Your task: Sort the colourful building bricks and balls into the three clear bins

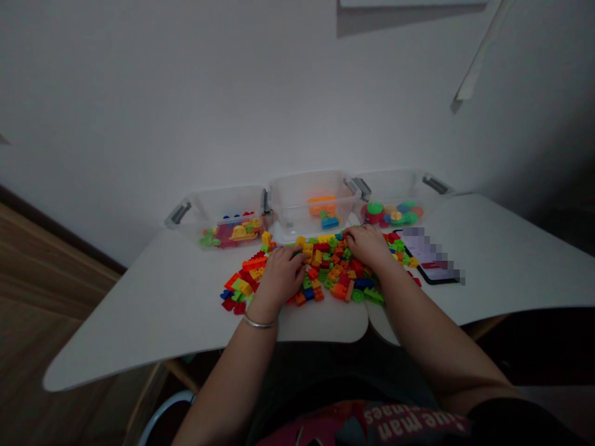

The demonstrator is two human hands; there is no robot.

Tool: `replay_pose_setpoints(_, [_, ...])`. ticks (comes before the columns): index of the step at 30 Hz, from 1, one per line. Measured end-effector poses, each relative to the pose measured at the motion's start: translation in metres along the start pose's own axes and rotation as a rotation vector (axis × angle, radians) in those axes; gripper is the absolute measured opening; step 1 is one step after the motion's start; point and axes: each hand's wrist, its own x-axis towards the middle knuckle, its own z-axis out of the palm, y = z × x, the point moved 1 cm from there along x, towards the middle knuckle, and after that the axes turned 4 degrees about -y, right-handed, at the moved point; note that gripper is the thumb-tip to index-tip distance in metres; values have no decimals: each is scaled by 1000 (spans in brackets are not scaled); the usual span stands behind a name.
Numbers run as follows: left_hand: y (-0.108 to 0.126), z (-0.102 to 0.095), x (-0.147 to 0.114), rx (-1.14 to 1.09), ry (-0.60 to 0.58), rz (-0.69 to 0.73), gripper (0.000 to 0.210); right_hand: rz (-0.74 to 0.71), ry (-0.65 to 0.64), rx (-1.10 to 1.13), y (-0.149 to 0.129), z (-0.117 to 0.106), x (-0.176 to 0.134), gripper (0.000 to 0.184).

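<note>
Centrally, the left hand [281, 276] and right hand [369, 246] curl palm-down over plastic building bricks [335, 271], forearms [425, 322] converging from the frame's lower edge, any grasp being indiscernible.

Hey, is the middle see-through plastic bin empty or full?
Neither: the middle see-through plastic bin is partly filled. Orange plastic pieces and a blue plastic piece show inside, with bare wall beside them.
</note>
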Motion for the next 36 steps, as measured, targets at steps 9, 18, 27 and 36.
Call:
replay_pose_setpoints(9, [-1, -1, -1, 10, 0, 11, 24, 16, -24, -54, -8, -9, 4, 38])
replay_pose_setpoints(18, [1, -3, 0, -6, 4, 4, 23, 185, 27, -61, -8, -18, 17, 41])
replay_pose_setpoints(27, [0, -1, 2, -4, 7, 8, 24, 306, -90, -87, -14, -19, 37, 52])
replay_pose_setpoints(36, [-1, -2, 0, 2, 5, 4, 24, 306, -102, -54, -12, -19, 35, 40])
